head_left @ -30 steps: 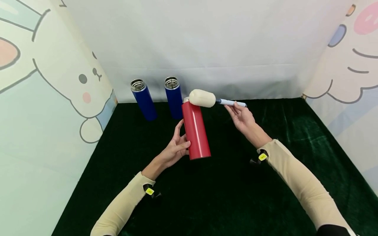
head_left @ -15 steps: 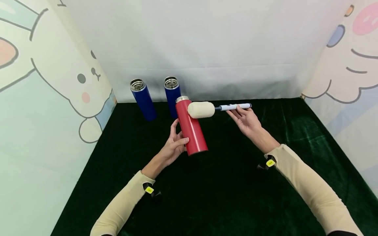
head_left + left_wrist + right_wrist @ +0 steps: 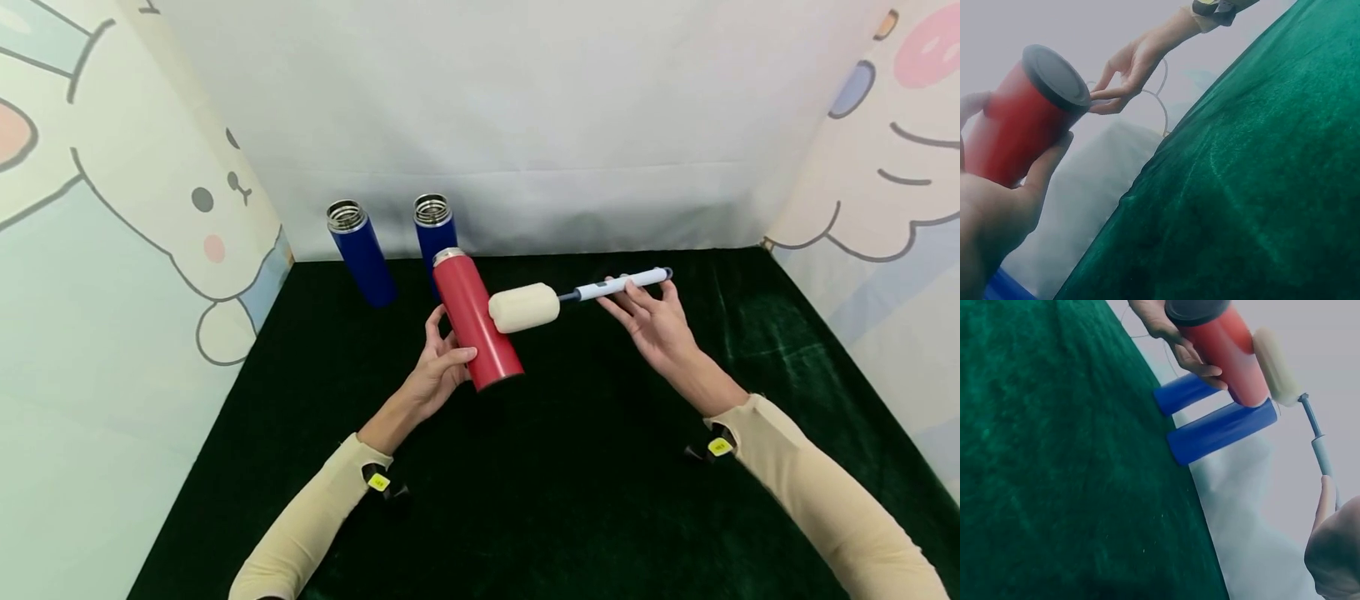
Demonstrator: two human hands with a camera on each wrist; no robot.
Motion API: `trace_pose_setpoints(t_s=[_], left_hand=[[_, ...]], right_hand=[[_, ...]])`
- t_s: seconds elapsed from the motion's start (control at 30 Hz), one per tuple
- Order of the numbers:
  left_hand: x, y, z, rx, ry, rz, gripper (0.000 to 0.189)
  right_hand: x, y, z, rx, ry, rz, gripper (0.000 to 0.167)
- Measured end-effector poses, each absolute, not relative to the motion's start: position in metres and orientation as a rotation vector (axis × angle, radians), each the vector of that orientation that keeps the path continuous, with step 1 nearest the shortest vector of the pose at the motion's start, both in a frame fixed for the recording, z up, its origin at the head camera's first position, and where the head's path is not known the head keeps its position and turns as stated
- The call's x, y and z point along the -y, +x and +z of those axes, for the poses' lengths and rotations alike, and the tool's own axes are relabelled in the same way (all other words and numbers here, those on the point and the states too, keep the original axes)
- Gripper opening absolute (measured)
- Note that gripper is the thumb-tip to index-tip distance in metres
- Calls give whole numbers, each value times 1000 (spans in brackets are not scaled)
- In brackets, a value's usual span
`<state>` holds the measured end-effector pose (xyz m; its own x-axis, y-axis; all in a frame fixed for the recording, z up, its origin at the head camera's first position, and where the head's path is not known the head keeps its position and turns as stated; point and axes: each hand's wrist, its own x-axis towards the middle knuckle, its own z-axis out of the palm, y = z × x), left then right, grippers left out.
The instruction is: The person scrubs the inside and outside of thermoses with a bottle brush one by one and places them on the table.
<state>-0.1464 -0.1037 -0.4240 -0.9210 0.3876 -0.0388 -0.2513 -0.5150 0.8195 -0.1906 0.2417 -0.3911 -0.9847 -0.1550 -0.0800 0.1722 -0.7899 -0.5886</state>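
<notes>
My left hand [image 3: 435, 379] grips a red bottle [image 3: 480, 333] round its lower half and holds it above the table, tilted, its silver neck up and to the left. In the left wrist view the dark base of the bottle [image 3: 1057, 78] faces the camera. My right hand [image 3: 660, 325] pinches the pale blue handle of a bottle brush [image 3: 622, 284] between thumb and fingers. The brush's cream sponge head [image 3: 525, 307] points left and overlaps the side of the red bottle in the head view. In the right wrist view the sponge [image 3: 1275, 365] lies along the bottle's side.
Two blue bottles [image 3: 363, 258] [image 3: 432, 237] with open steel mouths stand at the back left of the dark green cloth [image 3: 570, 467]. Behind them hangs a white curtain [image 3: 525, 100]. Cartoon-printed panels [image 3: 150, 250] flank both sides.
My right hand has moved right and down with the brush, and the sponge has dropped from the bottle's mouth to its side. The red bottle has shifted slightly left and tilts more.
</notes>
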Motion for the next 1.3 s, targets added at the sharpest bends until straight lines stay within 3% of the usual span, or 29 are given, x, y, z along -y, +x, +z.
trace_pose_setpoints(t_s=[0.13,0.33,0.53,0.8,1.03,1.3], left_hand=[[105,-149,-421,-1278,212,2474,94],[108,-150,-419,-1267,249,2495,95],[109,-146,-417,-1281,257,2432,102],[104,-143,-414,-1290,303,2408,107],[101,-142,-417,-1263,349,2401,101],[101,-140,-421,-1266,383,2326,97]], right_hand=[[-249,-184,-393,-911,-5,-2823,45],[-260,-177,-396,-940,-48,-2790,49],[-261,-179,-396,-968,-122,-2800,42],[-249,-193,-390,-956,-29,-2844,43],[-237,-207,-382,-851,60,-2884,58],[-218,-222,-369,-782,168,-2907,87]])
